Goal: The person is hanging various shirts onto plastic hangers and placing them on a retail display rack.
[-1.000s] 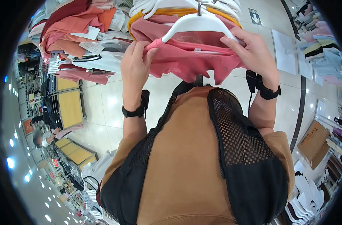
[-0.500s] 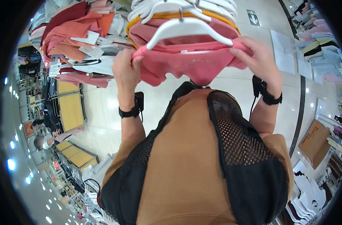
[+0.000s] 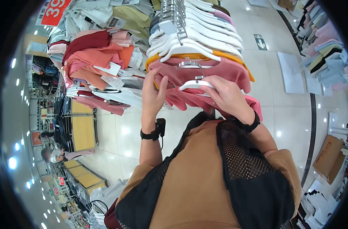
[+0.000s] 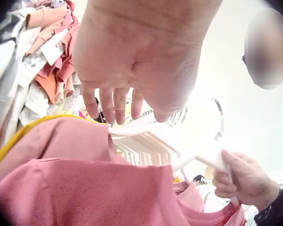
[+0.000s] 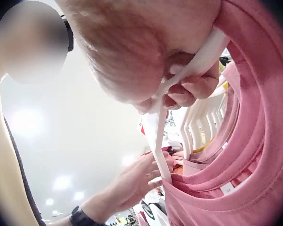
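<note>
My right hand [image 3: 227,94] grips a white hanger [image 3: 188,84] near its middle, just below the metal hook. A pink shirt [image 5: 273,122] hangs on that hanger, its neckline and label showing in the right wrist view. To the left, my left hand [image 3: 153,97] is raised with its fingers extended and nothing in them. In the left wrist view its palm is above the shoulder of the pink shirt [image 4: 99,188]. Right behind, a dusky pink top [image 3: 237,74] and a yellow garment [image 3: 249,72] hang on the rack.
Several white hangers [image 3: 204,28] line the rack ahead. At the left lies a heap of coral and dark red clothes [image 3: 88,53] with paper tags. A cardboard box [image 3: 328,158] is on the right, and a person [image 3: 53,154] is far off at the left.
My left hand has let go of the shirt's left shoulder and its fingers have straightened. My right hand has moved from the right shoulder to the hanger's middle. The head view has tipped up.
</note>
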Demonstrator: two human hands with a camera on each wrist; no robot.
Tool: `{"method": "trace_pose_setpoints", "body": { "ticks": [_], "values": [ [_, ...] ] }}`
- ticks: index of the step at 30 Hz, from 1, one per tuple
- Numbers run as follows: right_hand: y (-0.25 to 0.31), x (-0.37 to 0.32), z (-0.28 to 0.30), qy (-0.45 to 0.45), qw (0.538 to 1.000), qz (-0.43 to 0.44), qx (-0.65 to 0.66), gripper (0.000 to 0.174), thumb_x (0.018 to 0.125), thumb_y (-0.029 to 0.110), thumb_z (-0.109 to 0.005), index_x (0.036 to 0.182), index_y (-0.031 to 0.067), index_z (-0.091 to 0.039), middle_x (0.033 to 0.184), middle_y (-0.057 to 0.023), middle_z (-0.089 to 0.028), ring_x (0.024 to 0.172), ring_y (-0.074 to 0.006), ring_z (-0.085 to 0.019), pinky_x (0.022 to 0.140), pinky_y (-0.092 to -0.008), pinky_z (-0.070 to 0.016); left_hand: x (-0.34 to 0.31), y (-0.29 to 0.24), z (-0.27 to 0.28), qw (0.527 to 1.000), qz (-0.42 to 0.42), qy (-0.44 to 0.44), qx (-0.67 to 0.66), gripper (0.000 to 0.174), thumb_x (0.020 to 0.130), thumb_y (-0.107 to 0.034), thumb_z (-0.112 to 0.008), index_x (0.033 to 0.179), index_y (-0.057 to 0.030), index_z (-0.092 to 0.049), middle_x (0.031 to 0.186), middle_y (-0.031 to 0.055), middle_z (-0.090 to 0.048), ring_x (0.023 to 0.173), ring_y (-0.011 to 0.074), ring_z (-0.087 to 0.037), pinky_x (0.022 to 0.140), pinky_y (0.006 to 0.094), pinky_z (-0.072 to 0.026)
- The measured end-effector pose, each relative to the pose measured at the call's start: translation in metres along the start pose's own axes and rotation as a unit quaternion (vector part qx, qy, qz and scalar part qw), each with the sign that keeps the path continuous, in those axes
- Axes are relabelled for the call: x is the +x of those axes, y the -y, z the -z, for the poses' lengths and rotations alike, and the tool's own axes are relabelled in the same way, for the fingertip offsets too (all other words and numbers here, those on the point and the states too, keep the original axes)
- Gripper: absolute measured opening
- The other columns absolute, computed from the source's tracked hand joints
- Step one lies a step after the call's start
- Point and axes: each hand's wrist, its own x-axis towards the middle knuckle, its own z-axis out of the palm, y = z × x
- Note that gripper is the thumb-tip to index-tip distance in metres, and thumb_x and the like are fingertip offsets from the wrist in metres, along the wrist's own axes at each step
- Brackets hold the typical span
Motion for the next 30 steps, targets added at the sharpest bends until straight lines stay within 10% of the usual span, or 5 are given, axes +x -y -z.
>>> {"method": "trace_pose_setpoints", "body": {
  "ticks": [10,16,20,30],
  "values": [
    [-0.019,0.011,0.003,-0.042,0.997,-0.043,-0.038,0.022,0.095,0.024,-0.066,0.108,0.006,-0.066,0.095,-0.0106,-0.07,0.08,-0.0289,-0.069,0.069,-0.0369,-0.054,0.077,-0.016,-0.046,0.997,-0.039,-0.044,-0.049,0.054,0.096,-0.016,-0.064,0.144,0.0003,-0.045,0.152,0.0257,-0.039,0.138,0.0414,-0.042,0.111,0.0428,-0.035],
    [-0.016,0.022,0.013,-0.074,0.996,-0.041,-0.035,0.021,0.093,0.019,-0.069,0.108,0.0042,-0.065,0.093,-0.0106,-0.07,0.078,-0.0264,-0.069,0.068,-0.035,-0.0546,0.098,-0.005,-0.057,0.994,-0.108,-0.025,0.016,0.047,0.1,-0.011,-0.056,0.143,0.0034,-0.043,0.133,0.0223,-0.051,0.114,0.0319,-0.054,0.093,0.0359,-0.0469],
    [-0.016,0.034,0.018,-0.079,0.996,-0.018,-0.044,0.022,0.091,0.017,-0.071,0.107,0.0035,-0.065,0.093,-0.0099,-0.07,0.078,-0.0259,-0.069,0.067,-0.0348,-0.0547,0.105,-0.015,-0.052,0.995,-0.024,0.023,-0.098,0.039,0.098,-0.008,-0.058,0.135,0.0019,-0.051,0.142,0.0248,-0.045,0.135,0.0435,-0.042,0.11,0.0427,-0.0358],
    [0.0,0.073,0.024,-0.068,0.994,0.03,-0.079,0.02,0.089,0.017,-0.073,0.104,0.0043,-0.067,0.091,-0.0091,-0.07,0.075,-0.0261,-0.068,0.066,-0.035,-0.0535,0.123,-0.019,-0.024,0.985,0.014,0.086,-0.15,0.044,0.089,0.001,-0.067,0.132,0.003,-0.057,0.146,0.0203,-0.047,0.12,0.0276,-0.062,0.093,0.0318,-0.0548]
  ]
}}
